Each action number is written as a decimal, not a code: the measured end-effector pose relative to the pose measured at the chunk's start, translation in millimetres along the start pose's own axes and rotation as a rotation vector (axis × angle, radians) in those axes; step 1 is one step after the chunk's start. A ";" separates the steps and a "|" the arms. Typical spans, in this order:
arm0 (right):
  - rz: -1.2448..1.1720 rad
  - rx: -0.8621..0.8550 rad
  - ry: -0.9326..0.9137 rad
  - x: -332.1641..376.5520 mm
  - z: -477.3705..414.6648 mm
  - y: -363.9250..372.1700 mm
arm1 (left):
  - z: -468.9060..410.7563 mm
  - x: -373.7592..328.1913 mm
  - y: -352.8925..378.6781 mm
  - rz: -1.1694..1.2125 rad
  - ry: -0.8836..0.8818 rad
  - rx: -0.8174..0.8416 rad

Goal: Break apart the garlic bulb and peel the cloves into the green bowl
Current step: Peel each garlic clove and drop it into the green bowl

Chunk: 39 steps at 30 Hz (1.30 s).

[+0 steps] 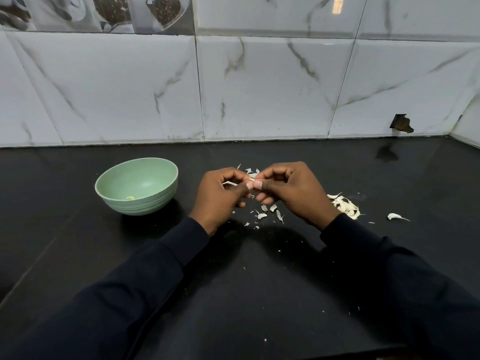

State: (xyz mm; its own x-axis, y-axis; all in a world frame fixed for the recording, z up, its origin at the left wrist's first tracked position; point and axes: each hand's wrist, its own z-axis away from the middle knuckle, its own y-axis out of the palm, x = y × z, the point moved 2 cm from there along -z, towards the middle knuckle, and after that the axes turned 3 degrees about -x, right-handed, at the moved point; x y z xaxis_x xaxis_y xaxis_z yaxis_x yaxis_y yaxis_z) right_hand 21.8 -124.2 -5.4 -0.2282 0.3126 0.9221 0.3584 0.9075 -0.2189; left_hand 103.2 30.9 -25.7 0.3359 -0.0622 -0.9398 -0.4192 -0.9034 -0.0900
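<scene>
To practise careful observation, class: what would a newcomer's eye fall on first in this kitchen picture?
First, the two hands at the middle of the black counter: left hand and right hand pinch a garlic clove between the thumbs. Next, the green bowl to their left, holding one peeled clove, and the pale garlic pile to their right, with skin flakes scattered beneath the hands.

A home kitchen: black stone surface point(259, 294), marble-look wall tiles point(259, 87) at twelve o'clock, food-print tiles point(104, 11) at eleven.
</scene>
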 end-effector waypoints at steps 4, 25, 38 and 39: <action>-0.073 -0.019 0.033 -3.3 0.1 0.6 | -1.3 -0.3 1.4 -0.164 0.150 -0.034; 0.028 -0.022 0.093 -1.6 4.7 -4.1 | 5.4 -17.9 18.3 -0.767 0.663 0.076; -0.077 -0.116 0.117 -0.9 3.8 -3.0 | 2.3 -19.7 14.3 -0.720 0.608 0.000; -0.071 -0.118 0.119 -0.7 3.9 -3.2 | 2.3 -19.6 14.3 -0.720 0.601 -0.006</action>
State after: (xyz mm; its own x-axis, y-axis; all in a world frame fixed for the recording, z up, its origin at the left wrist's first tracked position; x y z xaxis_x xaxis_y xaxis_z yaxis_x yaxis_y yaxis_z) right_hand 17.3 -126.2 -6.6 -0.1504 0.2068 0.9668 0.4509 0.8846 -0.1191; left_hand 88.7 20.2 -9.3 0.8931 0.3052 -0.3305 0.0629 -0.8121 -0.5801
